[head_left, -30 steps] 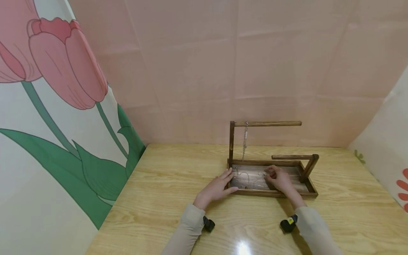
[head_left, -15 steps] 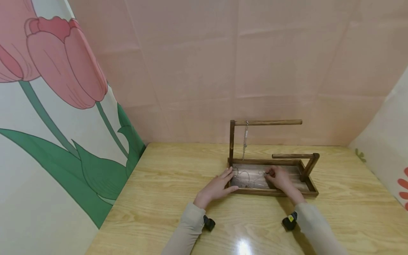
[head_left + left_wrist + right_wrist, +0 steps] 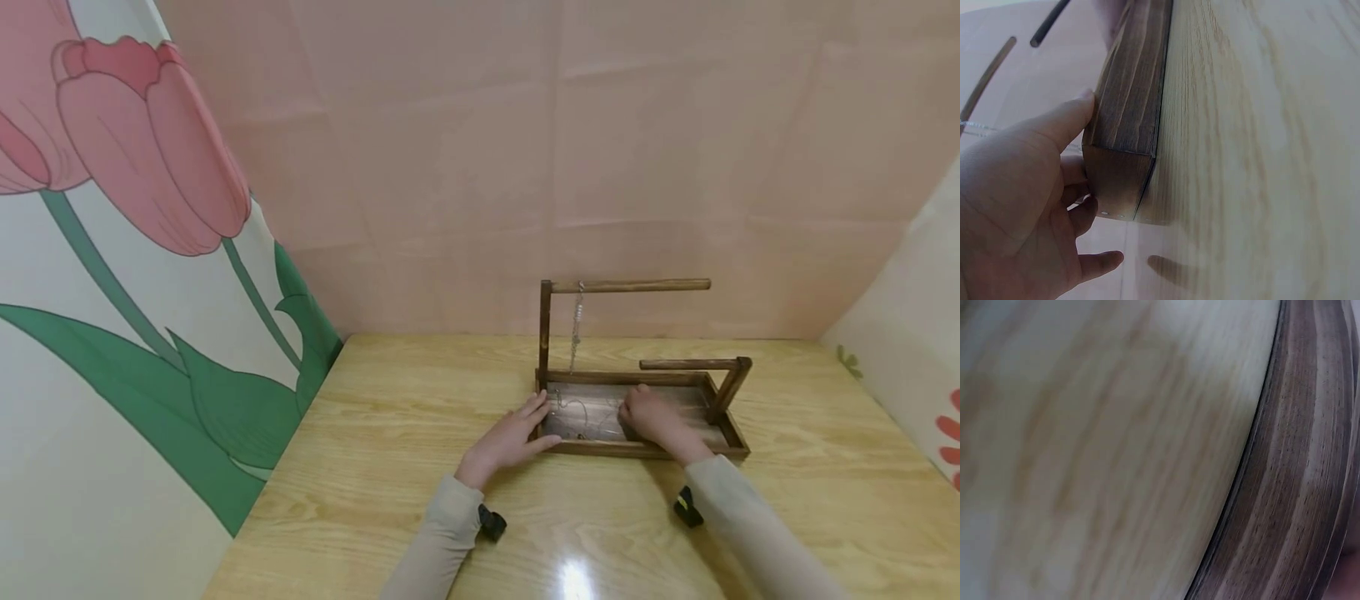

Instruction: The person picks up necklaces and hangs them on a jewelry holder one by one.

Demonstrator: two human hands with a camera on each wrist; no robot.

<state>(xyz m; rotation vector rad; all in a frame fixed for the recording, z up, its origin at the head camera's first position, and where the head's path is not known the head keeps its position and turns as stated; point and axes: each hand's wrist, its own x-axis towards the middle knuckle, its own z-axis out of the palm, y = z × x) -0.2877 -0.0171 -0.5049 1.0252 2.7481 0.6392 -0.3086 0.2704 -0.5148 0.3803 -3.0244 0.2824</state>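
A dark wooden jewelry stand (image 3: 600,449), a shallow tray with two bars on posts, stands on the table. My left hand (image 3: 510,437) rests on its left end, thumb along the front wall (image 3: 1124,94) and the other fingers against the end. Inside the tray, my right hand (image 3: 656,414) has its fingers curled down by a thin necklace (image 3: 613,408); its fingertips are hidden under the hand in the head view. Another fine chain (image 3: 585,410) lies looped at the tray's left. From the tall bar (image 3: 630,286) hangs a silver bracelet (image 3: 577,321).
A shorter bar (image 3: 686,364) juts leftward from the right post (image 3: 729,388), just behind my right hand. The light wooden table (image 3: 420,392) ends at a pink cloth backdrop (image 3: 450,208). In the right wrist view, the tray's front wall (image 3: 1285,469) fills the right side.
My right hand has turned over, knuckles up, so the fingertips that showed at the necklace are now hidden. My left hand stays at the tray's end.
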